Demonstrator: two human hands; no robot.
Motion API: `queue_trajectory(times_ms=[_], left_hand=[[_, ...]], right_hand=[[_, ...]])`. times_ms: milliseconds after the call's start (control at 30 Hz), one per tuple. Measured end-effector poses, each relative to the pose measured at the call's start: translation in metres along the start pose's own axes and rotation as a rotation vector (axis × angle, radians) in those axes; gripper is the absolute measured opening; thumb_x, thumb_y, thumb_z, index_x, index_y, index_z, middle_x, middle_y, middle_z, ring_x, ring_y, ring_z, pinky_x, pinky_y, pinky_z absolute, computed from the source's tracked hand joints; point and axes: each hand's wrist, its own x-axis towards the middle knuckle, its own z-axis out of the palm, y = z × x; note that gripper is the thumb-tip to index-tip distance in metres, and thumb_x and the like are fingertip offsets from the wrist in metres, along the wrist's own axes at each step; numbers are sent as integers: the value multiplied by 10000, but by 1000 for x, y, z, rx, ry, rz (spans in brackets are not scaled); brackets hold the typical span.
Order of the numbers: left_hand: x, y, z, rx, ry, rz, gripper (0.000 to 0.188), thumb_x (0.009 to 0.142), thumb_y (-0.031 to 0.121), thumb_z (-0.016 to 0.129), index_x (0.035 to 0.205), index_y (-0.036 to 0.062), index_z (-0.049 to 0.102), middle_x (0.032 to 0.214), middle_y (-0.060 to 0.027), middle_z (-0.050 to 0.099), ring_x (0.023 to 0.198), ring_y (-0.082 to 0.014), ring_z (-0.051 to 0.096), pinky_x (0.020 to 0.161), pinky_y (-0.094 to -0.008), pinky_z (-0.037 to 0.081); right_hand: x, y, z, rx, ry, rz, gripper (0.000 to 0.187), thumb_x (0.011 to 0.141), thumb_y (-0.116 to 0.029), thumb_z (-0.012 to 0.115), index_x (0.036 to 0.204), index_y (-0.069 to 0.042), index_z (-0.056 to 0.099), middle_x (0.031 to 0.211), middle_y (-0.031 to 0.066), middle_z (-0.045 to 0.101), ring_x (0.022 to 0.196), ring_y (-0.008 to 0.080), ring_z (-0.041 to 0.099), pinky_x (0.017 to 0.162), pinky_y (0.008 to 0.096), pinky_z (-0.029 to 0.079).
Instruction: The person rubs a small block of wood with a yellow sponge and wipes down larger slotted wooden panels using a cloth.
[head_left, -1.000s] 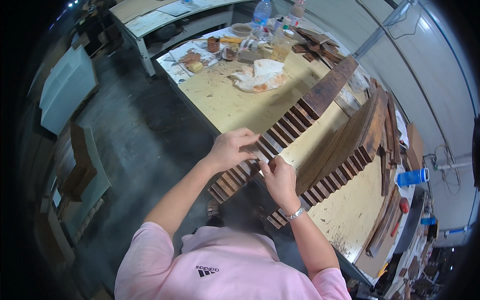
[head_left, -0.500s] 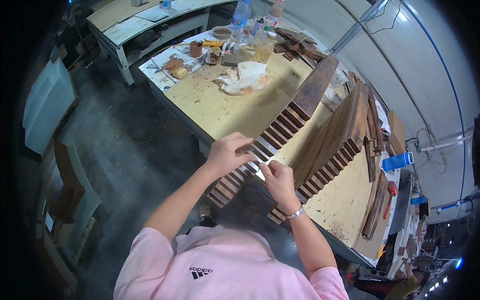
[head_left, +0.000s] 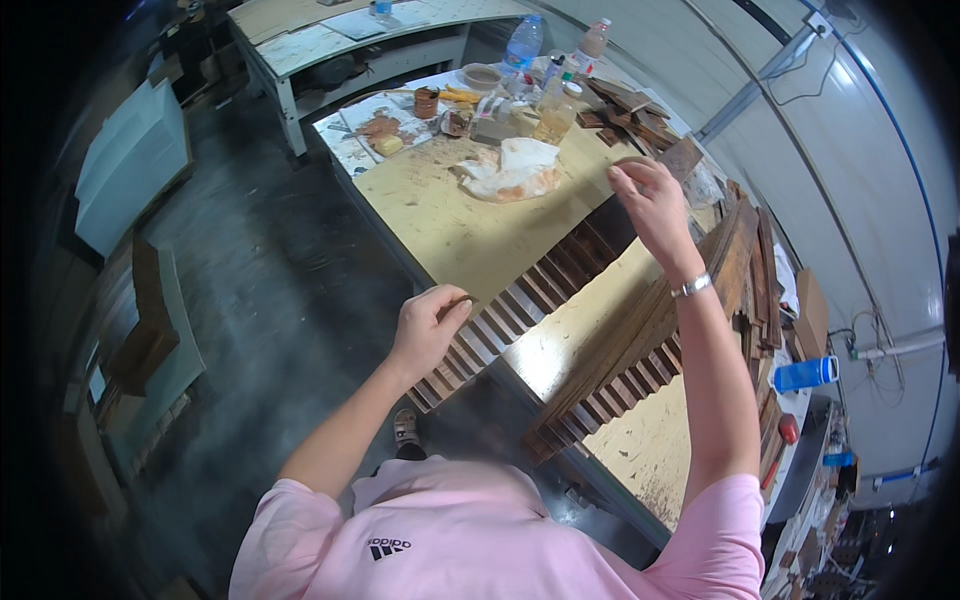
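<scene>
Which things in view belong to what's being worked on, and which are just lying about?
In use, judging by the hands:
left hand, beside the stepped row
right hand, raised near its far end
stepped row of wood pieces
second stepped stack, probably, being similar

Apparently lying about:
crumpled stained cloth
clear plastic bottle
blue bottle

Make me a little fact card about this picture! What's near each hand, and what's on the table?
Left hand: fingers bent, beside a stepped row of long brown wooden strips; grip unclear
Right hand: raised by the row's far part; grip unclear
Table: flat, pale yellow top
On the table: crumpled white cloth with brown stains; second stepped stack of brown wooden strips
</scene>
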Motion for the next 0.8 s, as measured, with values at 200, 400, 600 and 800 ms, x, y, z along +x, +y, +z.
queue_trajectory(times_ms=[200,400,600,800], left_hand=[[-2,18,18,334,186,194,80,876,63,694,932,9,677,838,-105,660,757,-274,645,673,-350,500],[-3,29,52,549,343,246,66,850,90,714,882,47,676,826,-87,659,785,-292,641,687,-377,508],[-17,45,95,669,364,396,114,760,46,755,753,51,642,727,-94,584,691,-300,589,593,-399,464],[4,42,76,725,560,262,158,754,64,763,695,46,618,683,-109,574,644,-298,585,560,-399,448]], right_hand=[[34,28,30,-85,-694,163,652,958,-566,558,799,46,719,861,266,698,858,435,660,864,466,510],[25,12,24,-226,-629,111,780,962,-667,444,769,32,733,843,284,691,879,453,671,855,496,510],[24,16,27,-212,-633,62,755,979,-638,431,839,34,747,905,280,702,930,439,674,878,486,513],[24,11,21,-195,-645,46,716,986,-600,433,893,35,749,951,272,709,959,427,677,903,472,510]])
